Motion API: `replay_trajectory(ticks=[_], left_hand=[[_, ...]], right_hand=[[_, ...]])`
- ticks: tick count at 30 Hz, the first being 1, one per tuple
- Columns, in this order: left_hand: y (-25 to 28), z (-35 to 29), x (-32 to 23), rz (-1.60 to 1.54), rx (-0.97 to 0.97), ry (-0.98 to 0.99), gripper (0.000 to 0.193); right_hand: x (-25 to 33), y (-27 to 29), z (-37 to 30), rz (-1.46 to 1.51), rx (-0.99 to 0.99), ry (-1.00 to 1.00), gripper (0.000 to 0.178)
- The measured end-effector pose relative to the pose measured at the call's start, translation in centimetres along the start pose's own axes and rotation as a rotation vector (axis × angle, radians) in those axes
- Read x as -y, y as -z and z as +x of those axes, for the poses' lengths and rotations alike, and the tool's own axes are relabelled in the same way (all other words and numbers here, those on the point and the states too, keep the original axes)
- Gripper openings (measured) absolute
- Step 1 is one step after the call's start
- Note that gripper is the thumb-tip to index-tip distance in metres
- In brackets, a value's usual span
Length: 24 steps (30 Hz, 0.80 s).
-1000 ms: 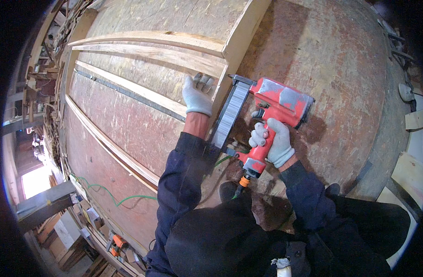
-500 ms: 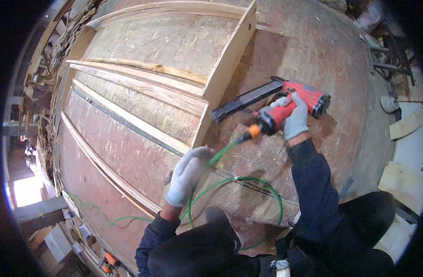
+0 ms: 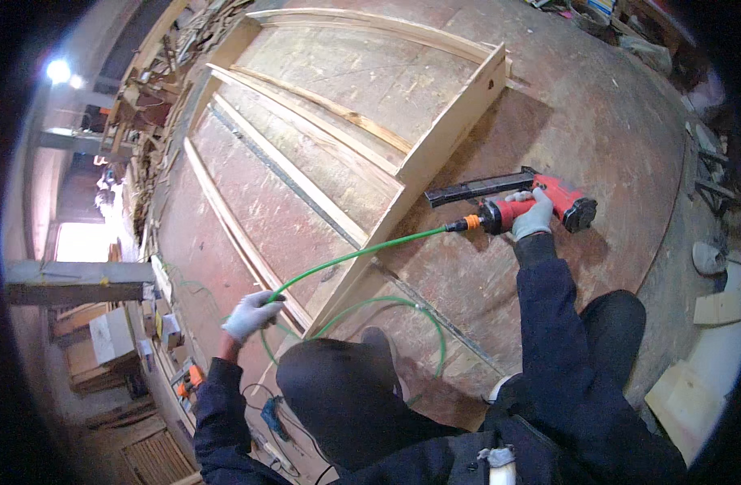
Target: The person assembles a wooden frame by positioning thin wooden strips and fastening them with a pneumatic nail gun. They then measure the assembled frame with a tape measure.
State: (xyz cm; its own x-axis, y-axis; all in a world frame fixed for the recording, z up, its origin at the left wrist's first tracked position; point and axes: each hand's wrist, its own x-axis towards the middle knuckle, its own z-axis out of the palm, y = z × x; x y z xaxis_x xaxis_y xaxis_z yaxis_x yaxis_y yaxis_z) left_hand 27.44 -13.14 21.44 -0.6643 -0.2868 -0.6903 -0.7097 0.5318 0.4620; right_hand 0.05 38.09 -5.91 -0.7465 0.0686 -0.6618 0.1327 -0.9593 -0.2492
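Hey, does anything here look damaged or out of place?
Yes, the floor looks worn: its reddish surface is scuffed and patchy. The green hose also trails a loose loop there, a bit untidy.

We hold our left hand, gloved in pale grey, out to the left, its fingers curled closed and pointing inward. Bare skin shows at the left wrist, beyond a dark-sleeved left forearm. Our right hand, gloved too, reaches farther forward, gripping with its back turned upward, and the right forearm runs nearly straight out behind it. Below, our dark-clad knees are bent and spread apart.
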Motion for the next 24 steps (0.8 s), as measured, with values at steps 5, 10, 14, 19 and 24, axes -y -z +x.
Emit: replay_trajectory(ticks=[5,10,14,19,24], left_hand=[[6.2,-11.4,-3.6,-0.322,-0.285,-0.155,0.034],[10.1,-11.2,-10.4,-0.246,-0.406,-0.112,0.044],[9.3,1.6,-16.4,0.014,-0.35,-0.166,0.038],[0.6,24.8,-28.7,-0.188,-0.137,-0.38,0.041],[-11.1,43.8,-41.7,-0.577,0.268,-0.372,0.04]], right_hand=[[1.7,-0.9,0.7,0.063,-0.026,0.02,0.027],[3.9,-0.4,1.6,0.072,-0.025,-0.057,0.029],[6.4,0.7,0.5,-0.062,0.089,-0.001,0.03],[11.6,0.4,0.3,-0.05,0.029,-0.02,0.032],[15.9,-1.0,1.7,-0.063,-0.023,0.14,0.027]])
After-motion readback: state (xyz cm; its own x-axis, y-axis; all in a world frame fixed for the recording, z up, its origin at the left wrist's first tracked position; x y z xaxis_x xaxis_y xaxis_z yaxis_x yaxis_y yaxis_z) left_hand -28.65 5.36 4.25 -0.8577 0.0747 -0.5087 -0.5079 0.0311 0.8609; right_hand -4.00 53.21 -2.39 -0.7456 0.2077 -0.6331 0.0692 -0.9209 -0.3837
